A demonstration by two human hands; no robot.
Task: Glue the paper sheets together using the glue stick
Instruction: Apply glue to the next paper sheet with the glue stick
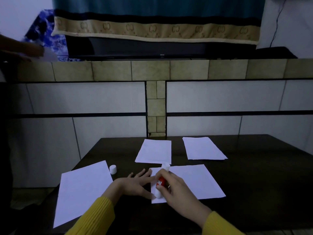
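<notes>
Right hand (pixel 176 187) curled round red glue stick (pixel 161 181), stick tilted, white tip toward far edge of near paper sheet (pixel 194 181). Left hand (pixel 137 183) flat, fingers spread, pressing sheet's left edge. Yellow sleeves (pixel 96 217) cut off at frame bottom. White cap (pixel 113 169) upright on dark table (pixel 254 175). Label lettering unreadable.

- Glue stick (pixel 161 181): red body with white ends, uncapped, tilted over the centre sheet, lower middle of frame.
- White cap (pixel 113 169): upright on the dark table, left of centre.
- Paper sheets: centre sheet (pixel 194 181), lower-left sheet (pixel 83 192), upper-middle sheet (pixel 154 151), upper-right stack (pixel 204 148), all flat.
</notes>
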